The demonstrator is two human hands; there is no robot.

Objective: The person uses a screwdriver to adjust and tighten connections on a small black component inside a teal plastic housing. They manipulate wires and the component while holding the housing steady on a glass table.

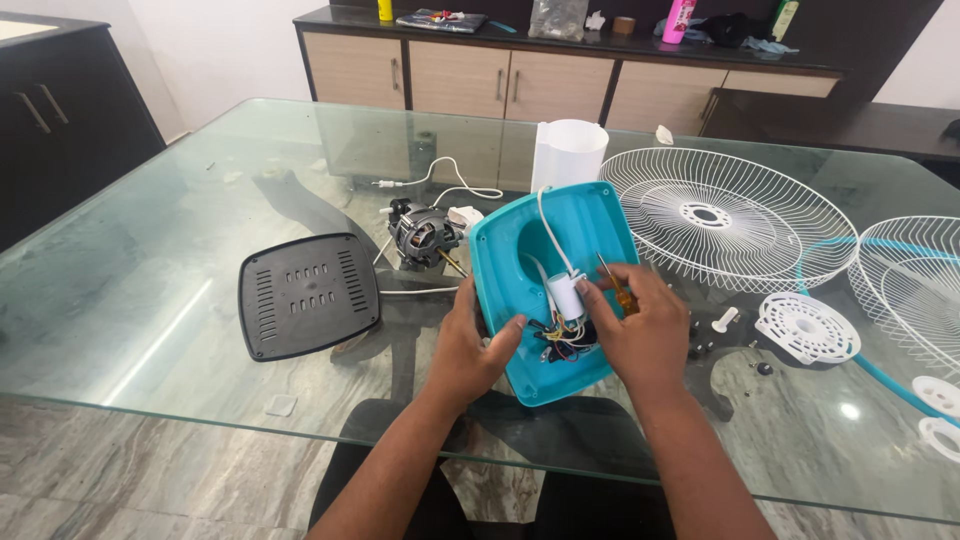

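Flanking the teal housing (520, 250): black cover (308, 294), motor (424, 236), wire grille (728, 215).

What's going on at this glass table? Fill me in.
A person is working on a taken-apart fan. The left hand steadies the upturned teal fan base, while the right hand holds a screwdriver over the white capacitor and coloured wires inside it. On the glass table lie the fan motor, a black base cover, white wire grilles and a round white plastic part.
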